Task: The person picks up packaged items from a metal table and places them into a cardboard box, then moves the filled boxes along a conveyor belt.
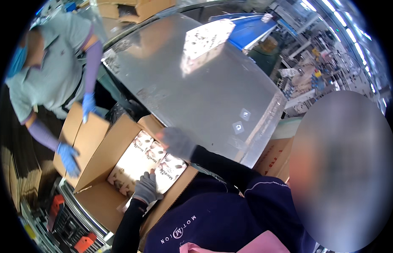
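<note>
An open cardboard carton point(105, 204) stands in front of me with several white printed packs point(133, 160) lying side by side in it. My left hand point(146, 188), in a grey glove, reaches into the carton; its fingers lie stretched over the packs, beside the nearest white pack point(170, 170). At the carton's far right edge is my right hand point(178, 143), also grey-gloved. Motion smears its fingers, so their grip is unclear. Across the carton, a co-worker's blue-gloved hands point(68, 159) are at a raised flap point(84, 130).
A metal table point(192, 92) fills the middle, bearing a white printed pack point(207, 39) and two small clear squares point(238, 127). A blue conveyor point(251, 31) adjoins its far end. Rollers point(76, 223) lie at lower left, near stacked flat cardboard point(19, 177). Another carton point(274, 158) stands right.
</note>
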`<state>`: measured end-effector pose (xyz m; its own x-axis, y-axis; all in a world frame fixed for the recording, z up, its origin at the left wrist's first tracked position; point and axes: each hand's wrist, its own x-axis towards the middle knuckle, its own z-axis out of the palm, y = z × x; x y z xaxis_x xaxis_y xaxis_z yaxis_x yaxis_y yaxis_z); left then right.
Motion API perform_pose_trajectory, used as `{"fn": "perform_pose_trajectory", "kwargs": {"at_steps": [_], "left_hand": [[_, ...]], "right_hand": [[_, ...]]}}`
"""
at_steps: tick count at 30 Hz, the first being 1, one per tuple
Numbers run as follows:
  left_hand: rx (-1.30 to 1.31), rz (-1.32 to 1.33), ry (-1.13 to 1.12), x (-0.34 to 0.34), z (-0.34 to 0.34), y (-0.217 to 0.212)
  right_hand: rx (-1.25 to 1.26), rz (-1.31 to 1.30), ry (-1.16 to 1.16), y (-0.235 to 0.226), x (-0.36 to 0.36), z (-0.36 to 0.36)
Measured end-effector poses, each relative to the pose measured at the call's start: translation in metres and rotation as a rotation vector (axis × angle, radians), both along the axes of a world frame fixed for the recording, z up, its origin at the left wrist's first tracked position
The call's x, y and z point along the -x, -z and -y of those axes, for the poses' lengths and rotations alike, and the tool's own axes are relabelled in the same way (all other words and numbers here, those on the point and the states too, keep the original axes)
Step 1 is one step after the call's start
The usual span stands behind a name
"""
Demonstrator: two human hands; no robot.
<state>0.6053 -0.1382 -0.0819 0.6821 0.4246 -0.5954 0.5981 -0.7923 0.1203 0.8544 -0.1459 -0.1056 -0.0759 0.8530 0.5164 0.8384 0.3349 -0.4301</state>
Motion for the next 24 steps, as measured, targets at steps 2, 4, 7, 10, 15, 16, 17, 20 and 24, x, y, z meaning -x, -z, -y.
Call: {"fn": "perform_pose_trajectory", "kwargs": {"at_steps": [2,4,7,10,15,16,17,20,24], "left_hand": [[-0.019,0.034,0.027,0.000,-0.002,0.002],[-0.012,0.021,0.018,-0.002,-0.002,-0.008],[-0.068,0.146,0.031,0.014,0.002,0.001],[0.161,0.208,-0.142,0.025,0.006,0.006],[0.104,0.215,-0.050,-0.002,0.009,-0.003],[0.100,0.226,-0.070,0.005,0.006,0.003],[0.117,0.231,-0.103,0.009,0.009,0.009],[0.082,0.249,-0.090,0.013,0.017,0.018],[0.075,0.235,-0.081,0.004,0.014,0.015]], "right_hand": [[0.044,-0.114,0.408,0.005,-0.056,0.062],[0.270,0.016,0.873,-0.015,-0.102,0.107],[0.352,0.024,1.134,-0.019,-0.169,0.141],[0.548,0.231,1.110,0.029,-0.209,0.133],[0.884,0.558,1.257,0.087,-0.204,0.155],[0.797,0.406,1.178,0.092,-0.195,0.137],[0.733,0.269,1.104,0.084,-0.180,0.128],[0.372,0.059,1.064,0.109,-0.187,0.144],[0.327,-0.232,0.942,0.079,-0.203,0.124]]}}
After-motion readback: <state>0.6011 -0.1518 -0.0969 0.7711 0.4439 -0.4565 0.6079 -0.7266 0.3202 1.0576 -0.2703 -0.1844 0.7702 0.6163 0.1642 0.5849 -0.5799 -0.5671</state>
